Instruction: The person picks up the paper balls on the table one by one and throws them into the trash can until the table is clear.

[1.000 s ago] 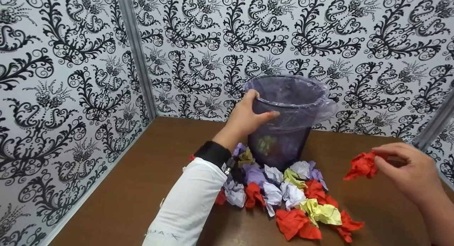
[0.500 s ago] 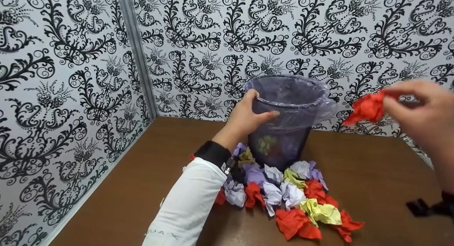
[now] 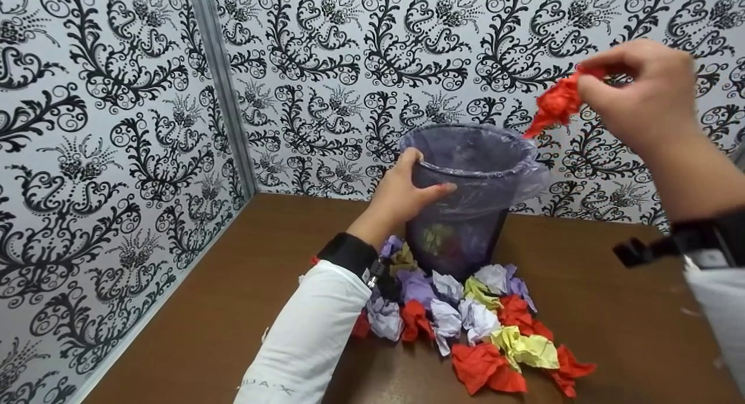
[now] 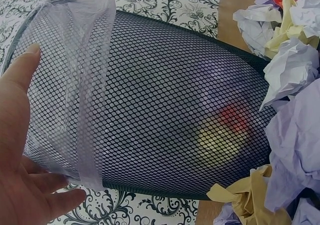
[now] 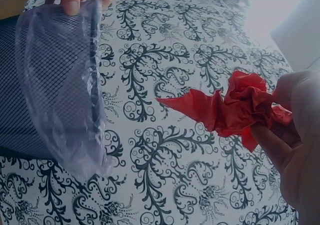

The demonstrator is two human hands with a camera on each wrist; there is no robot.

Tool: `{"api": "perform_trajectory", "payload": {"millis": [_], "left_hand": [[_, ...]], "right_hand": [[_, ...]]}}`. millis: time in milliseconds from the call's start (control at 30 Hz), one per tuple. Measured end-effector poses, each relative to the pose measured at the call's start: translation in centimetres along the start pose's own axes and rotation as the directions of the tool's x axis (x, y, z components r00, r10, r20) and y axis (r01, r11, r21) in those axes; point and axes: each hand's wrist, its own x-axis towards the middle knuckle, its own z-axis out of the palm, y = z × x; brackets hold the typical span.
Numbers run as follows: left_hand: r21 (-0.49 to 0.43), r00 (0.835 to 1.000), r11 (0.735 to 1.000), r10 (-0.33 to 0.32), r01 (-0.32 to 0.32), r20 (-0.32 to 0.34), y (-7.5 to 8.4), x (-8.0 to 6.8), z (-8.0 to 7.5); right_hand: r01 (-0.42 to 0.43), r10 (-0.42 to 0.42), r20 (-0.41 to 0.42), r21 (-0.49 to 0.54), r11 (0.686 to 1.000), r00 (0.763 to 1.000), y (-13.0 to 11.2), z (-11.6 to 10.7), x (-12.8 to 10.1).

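Observation:
A dark mesh wastebasket (image 3: 460, 229) stands upright, lined with a thin purple bag (image 3: 495, 188) folded over its rim. My left hand (image 3: 401, 194) holds the wastebasket by its upper left side, thumb pressed on the front over the liner. Up at the right, my right hand (image 3: 646, 95) pinches a crumpled red paper (image 5: 240, 105), held above and right of the rim, apart from it. Through the mesh in the left wrist view, a yellow paper ball (image 4: 220, 140) and a red one (image 4: 232, 117) show inside, near the bottom.
Several crumpled papers lie heaped before the wastebasket on the brown table (image 3: 221, 311), among them a yellow paper (image 3: 527, 348), a red paper (image 3: 486, 369) and a white paper (image 3: 480, 319). A patterned wall (image 3: 326, 89) rises behind, with another at the left.
My right hand has lifted the red paper from above the table's right side, then brought it left toward the wastebasket's rim. My left hand keeps its hold on the wastebasket.

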Motion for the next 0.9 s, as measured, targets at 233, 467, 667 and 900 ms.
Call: {"api": "perform_trajectory", "payload": {"millis": [233,467,667,900], "left_hand": [[0.029,1.0,0.999,-0.015,0.015,-0.002,0.2,0.0,0.0],[0.026,1.0,0.999,-0.022,0.021,0.008,0.3,-0.1,0.0],[0.024,1.0,1.0,0.01,-0.01,0.004,0.3,-0.1,0.0],[0.023,0.999,0.999,0.039,-0.039,-0.003,0.1,-0.1,-0.1]], "right_hand": [[-0.075,0.081,0.124,-0.056,0.996,0.989,0.1,3.4,2.5],[-0.159,0.196,0.285,-0.147,0.976,0.938,0.5,7.8,3.4],[-0.156,0.235,0.39,-0.224,0.962,0.89,1.0,11.2,3.1],[-0.077,0.186,0.477,-0.237,0.968,0.859,1.6,13.4,2.3]]}}
